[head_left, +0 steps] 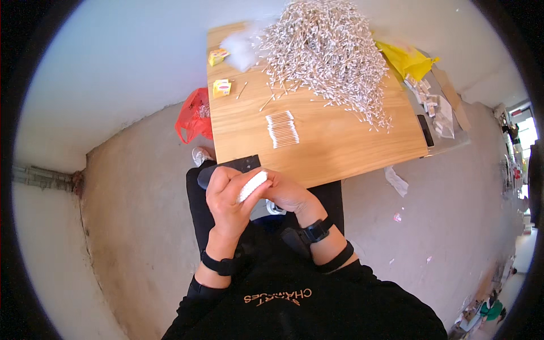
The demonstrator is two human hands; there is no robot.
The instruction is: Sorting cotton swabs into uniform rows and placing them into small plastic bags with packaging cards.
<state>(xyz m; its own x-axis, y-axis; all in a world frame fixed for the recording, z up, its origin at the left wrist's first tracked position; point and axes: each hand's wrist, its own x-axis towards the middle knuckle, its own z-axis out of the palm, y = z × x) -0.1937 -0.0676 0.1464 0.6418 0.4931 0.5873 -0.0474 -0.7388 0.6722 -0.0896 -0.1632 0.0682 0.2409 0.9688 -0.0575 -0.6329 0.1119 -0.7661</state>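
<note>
While the bundle of cotton swabs sits off the table's near edge, toward the near-left corner, keep squeeze even along it; too much could bow sticks or flatten tips. Left grip is closed on it; right grip touches its right end, can't tell how firmly. Best to square the ends with light taps, no twisting. Bundle shows as a slim white strip of packed tips, sticks hidden. Beyond, inboard of the near edge: swab row, parallel, ends slightly ragged. Loose swab pile heaps along the far edge.
</note>
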